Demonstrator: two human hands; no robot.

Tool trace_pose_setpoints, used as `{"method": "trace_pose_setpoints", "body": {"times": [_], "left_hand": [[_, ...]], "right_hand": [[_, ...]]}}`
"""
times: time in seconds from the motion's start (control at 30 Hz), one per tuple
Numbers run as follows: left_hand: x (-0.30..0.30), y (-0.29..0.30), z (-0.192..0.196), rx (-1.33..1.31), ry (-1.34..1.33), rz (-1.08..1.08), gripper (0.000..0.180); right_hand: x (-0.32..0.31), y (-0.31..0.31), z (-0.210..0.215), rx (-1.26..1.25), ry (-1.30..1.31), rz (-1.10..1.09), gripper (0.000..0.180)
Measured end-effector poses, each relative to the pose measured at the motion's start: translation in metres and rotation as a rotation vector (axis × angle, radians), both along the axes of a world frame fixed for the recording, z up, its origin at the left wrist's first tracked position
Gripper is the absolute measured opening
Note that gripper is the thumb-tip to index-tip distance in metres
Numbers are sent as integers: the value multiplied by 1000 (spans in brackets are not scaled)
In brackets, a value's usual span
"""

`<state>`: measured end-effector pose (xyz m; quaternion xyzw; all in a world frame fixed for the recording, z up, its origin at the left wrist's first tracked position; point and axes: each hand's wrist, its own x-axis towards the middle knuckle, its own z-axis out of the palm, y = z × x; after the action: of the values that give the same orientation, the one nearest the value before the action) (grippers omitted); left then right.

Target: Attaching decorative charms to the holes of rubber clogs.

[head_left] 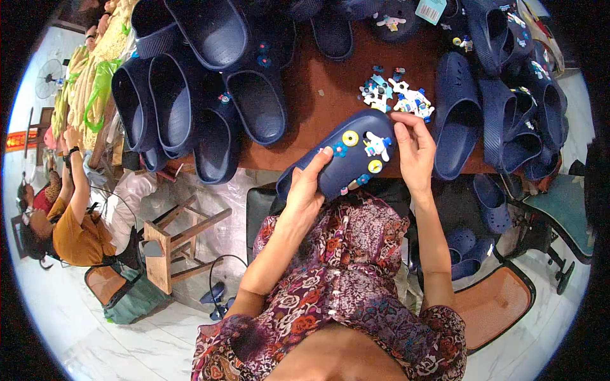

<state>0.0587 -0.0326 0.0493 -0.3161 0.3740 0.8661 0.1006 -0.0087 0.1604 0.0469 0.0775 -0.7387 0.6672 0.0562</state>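
Observation:
A dark blue clog (356,164) is held tilted over the near edge of the table, its rounded toe to the upper right. My left hand (309,184) grips its side, thumb on top beside a blue flower charm (340,149). Yellow round charms (350,138) and a white character charm with blue (377,146) sit on the upper. At the toe, my right hand (417,151) has thumb and forefinger closed on the edge; the other fingers are partly hidden. Just beyond the toe lies a pile of loose white and blue charms (412,101).
Plain dark blue clogs (257,108) crowd the brown table (305,95) on the left; decorated ones (540,105) stand at the right. A wooden stool (168,254) and an orange-mesh chair (499,305) are on the floor. Another person (82,235) works at far left.

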Motion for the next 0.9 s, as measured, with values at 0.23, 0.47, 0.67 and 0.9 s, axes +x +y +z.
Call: {"method": "trace_pose_setpoints", "body": {"times": [0.23,0.47,0.67,0.9], "left_hand": [[-18,-1,4,287,-57,5,41],[-24,7,7,578,12,64,42],[-8,14,8,488,-45,29,39],[-2,11,10,553,11,66,36]], "right_hand": [[16,16,-22,5,-60,-50,20],[45,13,-29,-1,-159,-47,19],[70,16,-61,20,-236,-66,24],[67,7,-55,-87,-212,-4,34]]}}
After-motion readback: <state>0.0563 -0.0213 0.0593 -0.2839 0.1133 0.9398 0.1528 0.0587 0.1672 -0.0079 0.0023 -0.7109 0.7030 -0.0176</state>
